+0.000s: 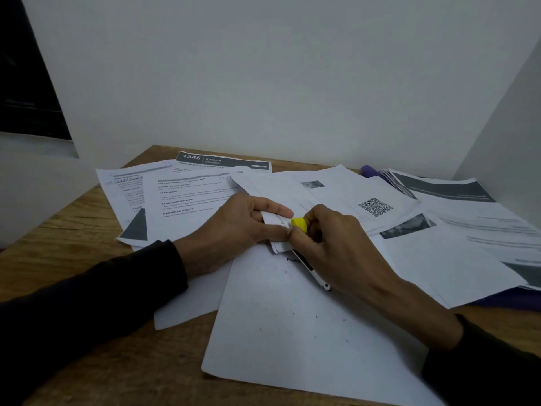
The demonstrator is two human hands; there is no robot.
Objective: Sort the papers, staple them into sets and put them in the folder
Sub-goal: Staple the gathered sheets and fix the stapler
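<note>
Yellow stapler (299, 223) being worked onto a paper corner, mid-table

It's gripped tight in the right hand (336, 244), body running back toward 5 o'clock. The folded paper set (276, 221) is pinched by the left hand (234, 230), lying at 9 o'clock from the stapler, touching it. Loose sheets (366, 194) crowd 12 to 3; purple folder (369, 170) is tucked at 2 o'clock.

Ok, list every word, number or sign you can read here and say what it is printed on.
"1345" and "KITCHEN": dark header of the far sheet.
"TASK GOAL", "TASK DESCRIPTION", "REQUIRED PROPS": headings on the printed page left of the left hand.
QR code, no legible text: the sheet beyond the right hand.
Other body text, the small slip the left hand pinches, and the letters by the stapler: too small or blurred.
</note>
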